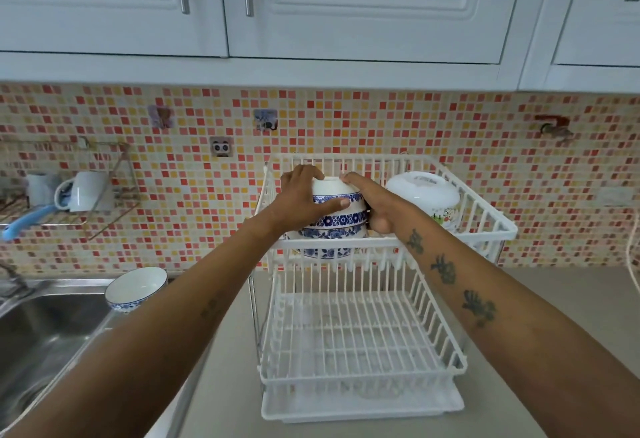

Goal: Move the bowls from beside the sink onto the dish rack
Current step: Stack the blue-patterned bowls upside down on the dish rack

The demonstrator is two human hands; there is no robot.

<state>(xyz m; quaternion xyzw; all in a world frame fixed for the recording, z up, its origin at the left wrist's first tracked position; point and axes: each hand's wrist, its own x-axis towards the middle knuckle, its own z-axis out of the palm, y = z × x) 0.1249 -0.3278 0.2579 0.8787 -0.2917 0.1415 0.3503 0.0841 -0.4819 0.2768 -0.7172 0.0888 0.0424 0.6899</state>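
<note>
A white two-tier dish rack [446, 361] stands on the counter against the tiled wall. In its upper tier a stack of upside-down blue-and-white bowls [337, 221] rests at the left. My left hand [304, 200] and my right hand [374, 204] both grip the top bowl [334, 186] of that stack from either side. One more blue-and-white bowl [136, 288] stands upright on the counter beside the sink [45, 333], at the left.
A white lidded pot [426, 197] with a printed picture lies at the right of the upper tier. A wall shelf at the left holds a white mug [88, 192] and a blue-handled utensil [24, 221]. White cupboards hang overhead.
</note>
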